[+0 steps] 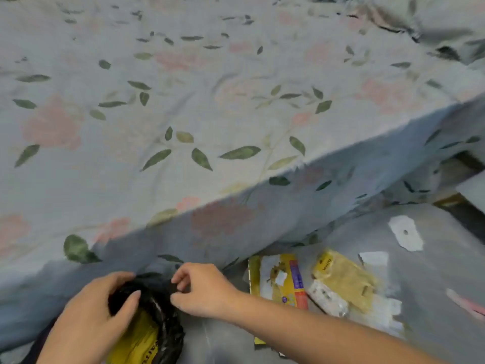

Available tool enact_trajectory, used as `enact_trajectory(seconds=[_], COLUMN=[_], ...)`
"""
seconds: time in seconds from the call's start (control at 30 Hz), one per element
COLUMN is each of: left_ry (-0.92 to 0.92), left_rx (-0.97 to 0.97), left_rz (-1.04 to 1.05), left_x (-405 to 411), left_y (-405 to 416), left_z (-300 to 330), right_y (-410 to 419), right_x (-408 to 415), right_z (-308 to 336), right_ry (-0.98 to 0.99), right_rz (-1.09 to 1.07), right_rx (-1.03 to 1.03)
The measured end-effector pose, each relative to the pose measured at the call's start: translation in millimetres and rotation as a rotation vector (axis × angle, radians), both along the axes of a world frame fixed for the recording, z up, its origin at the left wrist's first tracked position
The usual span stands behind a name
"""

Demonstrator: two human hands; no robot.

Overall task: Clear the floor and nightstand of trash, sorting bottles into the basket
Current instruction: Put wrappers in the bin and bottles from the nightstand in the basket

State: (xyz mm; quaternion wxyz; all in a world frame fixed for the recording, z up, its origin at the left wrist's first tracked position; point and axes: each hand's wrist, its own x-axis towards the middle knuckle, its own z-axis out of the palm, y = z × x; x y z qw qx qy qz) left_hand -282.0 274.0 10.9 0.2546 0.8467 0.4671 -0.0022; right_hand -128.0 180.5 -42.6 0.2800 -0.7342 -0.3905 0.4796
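Observation:
A black plastic trash bag [157,311] lies on the floor at the bottom left with a yellow printed wrapper [136,342] showing inside its mouth. My left hand [89,321] grips the bag's left rim. My right hand [202,290] pinches the bag's right rim between thumb and fingers. On the floor to the right lie a yellow and white snack packet [280,282], a tan wrapper [343,277], a crumpled clear wrapper [328,298] and white paper scraps [405,232]. No bottle or basket is in view.
A bed with a grey floral sheet [210,101] fills the upper frame, its side hanging down to the grey floor [433,298]. A pink scrap [464,303] lies at the right edge. A piece of furniture [472,190] shows at far right.

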Motion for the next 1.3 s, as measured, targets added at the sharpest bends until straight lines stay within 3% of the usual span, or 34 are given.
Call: enact_trajectory(seconds=[0.1, 0.2, 0.43, 0.7, 0.87, 1.13, 1.3], left_ry=[0.006, 0.02, -0.063, -0.129, -0.189, -0.144, -0.02], left_rx=[-0.079, -0.084, -0.084, -0.134, -0.132, -0.087, -0.122], left_rz=[-0.158, -0.345, -0.751, -0.969, -0.987, -1.008, -1.005], left_x=[65.4, 132.1, 302.1, 455.6, 513.5, 636.5, 741.8], left_y=[-27.0, -71.8, -246.3, -426.3, -462.9, -471.7, -494.7], left_z=[54.0, 100.8, 242.8, 351.1, 373.5, 392.6, 367.5], right_y=[-49.4, -118.6, -336.7, -555.9, -616.2, -626.8, -630.8], right_x=[51.5, 109.0, 245.8, 346.1, 389.1, 503.3, 602.1], right_z=[47.5, 98.9, 242.7, 367.8, 398.4, 424.9, 408.3], right_ry=[-0.162, -0.174, -0.321, -0.404, -0.383, -0.433, -0.436], right_rz=[-0.152, -0.443, -1.037, -1.512, -1.622, -1.519, -1.417], right_rx=[0.013, -0.013, -0.078, -0.124, -0.157, -0.173, -0.238])
